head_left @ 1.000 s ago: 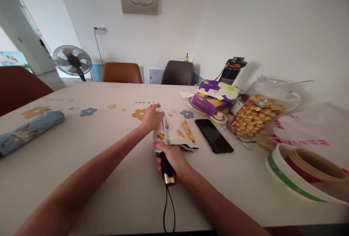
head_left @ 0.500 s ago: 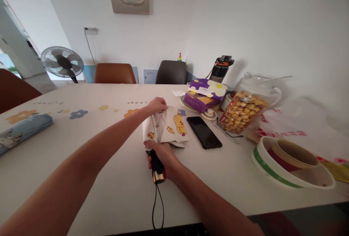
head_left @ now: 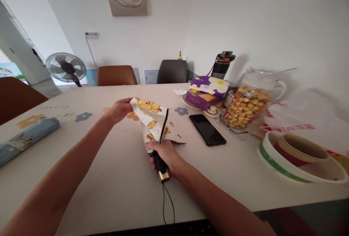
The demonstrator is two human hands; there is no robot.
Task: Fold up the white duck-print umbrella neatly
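A white folding umbrella (head_left: 152,125) with yellow duck prints lies over the table in front of me, its loose canopy partly spread. My right hand (head_left: 165,154) is wrapped round the top of its black handle and the cloth there. The handle ends in a gold cap, from which a thin black cord loop hangs. At the far left corner of the canopy, my left hand (head_left: 121,110) pinches the cloth and draws it out to the left. A dark edge strip runs down the canopy's middle fold. The fingertips of my left hand are partly hidden.
Right of the umbrella lies a black phone (head_left: 207,130). Beyond it are purple boxes (head_left: 203,98), glasses (head_left: 231,130), a snack-filled jug (head_left: 247,107) and a white-and-green bowl (head_left: 286,169) holding a brown one. A folded blue umbrella (head_left: 29,136) rests at the left.
My left hand has moved left and toward me, pulling a canopy panel over to the left. My right hand still grips near the handle. The view has shifted slightly.
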